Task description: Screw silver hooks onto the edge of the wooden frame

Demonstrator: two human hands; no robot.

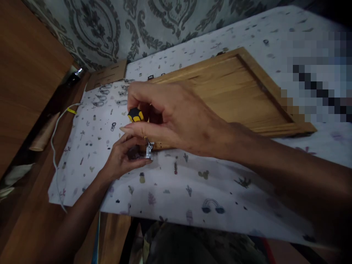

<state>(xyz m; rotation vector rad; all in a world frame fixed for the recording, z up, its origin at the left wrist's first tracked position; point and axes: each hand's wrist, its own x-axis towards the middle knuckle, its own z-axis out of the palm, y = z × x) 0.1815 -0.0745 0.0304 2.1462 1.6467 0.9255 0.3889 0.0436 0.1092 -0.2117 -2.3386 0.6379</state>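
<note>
Yellow-black screwdriver [135, 115] sits in the curled right hand [180, 112].

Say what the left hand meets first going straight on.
The left hand likely meets the narrow silver metal hinge at its fingers first, then the brown rectangular wooden panel; depth is unclear.

Black screwdriver handle [135, 114] (yellow-patched)

The framed panel [220, 88] is wood, its grain showing under a soft sheen. Smooth, bright metal makes up the hinge [149, 151] and the loose fittings [101, 96] near the far left corner of the tabletop [176, 194], where matt cardboard [107, 75] lies. The screwdriver handle [135, 114] looks like plastic. The tabletop's printed covering [90, 146] looks matt, cloth or plastic being impossible to tell.
</note>
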